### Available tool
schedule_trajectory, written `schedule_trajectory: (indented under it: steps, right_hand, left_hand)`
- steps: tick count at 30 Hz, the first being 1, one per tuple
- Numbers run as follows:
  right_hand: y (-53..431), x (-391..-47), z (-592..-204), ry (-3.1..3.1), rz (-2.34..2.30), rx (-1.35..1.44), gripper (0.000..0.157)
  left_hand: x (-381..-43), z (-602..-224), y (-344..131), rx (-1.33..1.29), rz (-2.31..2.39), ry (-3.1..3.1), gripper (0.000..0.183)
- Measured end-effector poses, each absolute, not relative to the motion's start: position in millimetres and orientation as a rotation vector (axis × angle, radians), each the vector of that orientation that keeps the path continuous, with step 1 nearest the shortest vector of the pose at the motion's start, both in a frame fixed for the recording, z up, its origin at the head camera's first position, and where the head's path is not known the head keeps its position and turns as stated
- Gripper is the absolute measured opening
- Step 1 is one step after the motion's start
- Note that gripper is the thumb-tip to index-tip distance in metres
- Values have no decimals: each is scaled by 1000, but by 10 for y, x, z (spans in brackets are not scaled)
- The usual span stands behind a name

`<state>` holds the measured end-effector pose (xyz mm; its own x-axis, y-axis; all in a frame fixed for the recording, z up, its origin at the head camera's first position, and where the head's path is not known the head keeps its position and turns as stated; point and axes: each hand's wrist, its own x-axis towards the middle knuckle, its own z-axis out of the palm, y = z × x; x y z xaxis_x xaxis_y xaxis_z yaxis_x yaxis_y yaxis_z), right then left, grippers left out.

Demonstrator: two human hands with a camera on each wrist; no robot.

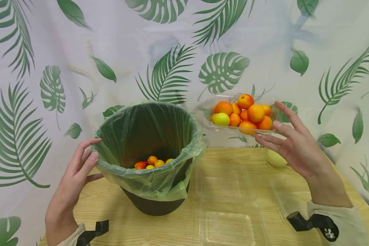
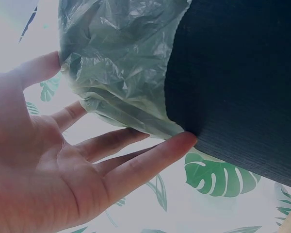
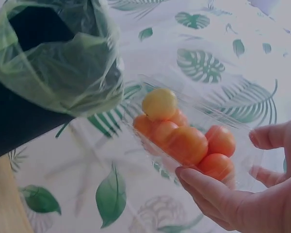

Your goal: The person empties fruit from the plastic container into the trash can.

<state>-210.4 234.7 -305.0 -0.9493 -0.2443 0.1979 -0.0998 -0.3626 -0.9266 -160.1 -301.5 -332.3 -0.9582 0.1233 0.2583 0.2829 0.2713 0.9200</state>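
A black bin (image 1: 156, 206) lined with a thin green plastic bag (image 1: 172, 186) stands on the table, with several small orange, red and yellow fruits (image 1: 152, 160) inside. My left hand (image 1: 73, 184) touches the bag-covered rim from the left, its fingers spread and nearly straight along the bag and the bin's side in the left wrist view. With the right hand (image 1: 301, 150) I grip the right end of a clear plastic container (image 1: 215, 129), raised to the right of the bin. Heaped in it are several orange fruits (image 1: 256, 113) and a yellow-green one (image 1: 221, 119).
Clear plastic trays (image 1: 230, 227) lie on the wooden table (image 1: 110, 222) right of the bin. A pale yellow-green round thing (image 1: 276, 158) sits behind my right hand, near the table's back edge. A white leaf-patterned sheet (image 1: 120, 41) hangs behind the table.
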Motion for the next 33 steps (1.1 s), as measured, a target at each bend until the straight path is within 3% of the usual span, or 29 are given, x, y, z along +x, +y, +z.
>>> schedule_trajectory:
  steps: [12, 33]
  right_hand:
    - [2061, -2109, -2673, 1792, -2457, -507, 60]
    - [1396, -2111, -2574, 1974, -2359, -660, 59]
  left_hand:
    - [-1589, -3339, -3029, -382, -1778, -2389, 45]
    - [-1601, -3325, -3015, -388, -1756, -2409, 46]
